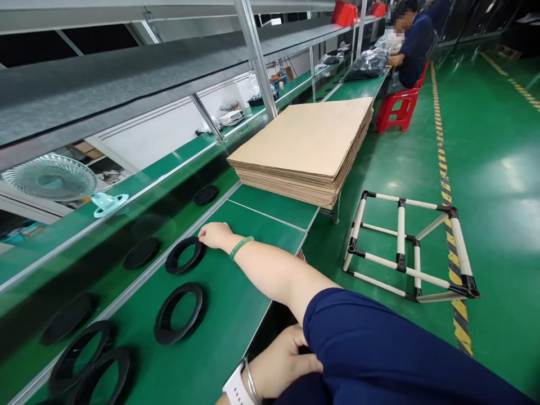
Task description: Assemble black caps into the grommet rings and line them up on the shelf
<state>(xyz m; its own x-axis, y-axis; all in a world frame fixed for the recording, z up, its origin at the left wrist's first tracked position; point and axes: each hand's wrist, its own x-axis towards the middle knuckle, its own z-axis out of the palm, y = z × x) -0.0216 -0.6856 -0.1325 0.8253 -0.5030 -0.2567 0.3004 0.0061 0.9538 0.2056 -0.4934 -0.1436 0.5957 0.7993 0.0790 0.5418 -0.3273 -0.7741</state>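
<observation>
My right hand (215, 235), with a green bangle on its wrist, reaches across the green bench (228, 287). Its fingertips are pinched on the far edge of a black ring (172, 261) lying near the metal rail. Closer to me lies a second black ring (163, 326). Two more rings (63, 368) overlap at the lower left. My left hand (289, 360), wearing a white watch strap and a silver bangle, is low by the bench's front edge, against my dark blue clothing. Its fingertips are partly hidden by the sleeve, so its grip is unclear.
Black discs (142, 252) sit on the belt (177, 216) beyond the rail. A cardboard stack (301, 138) occupies the bench ahead. A pipe frame (400, 261) stands on the floor. A small fan (53, 177) is behind the belt. A person (413, 48) sits farther along.
</observation>
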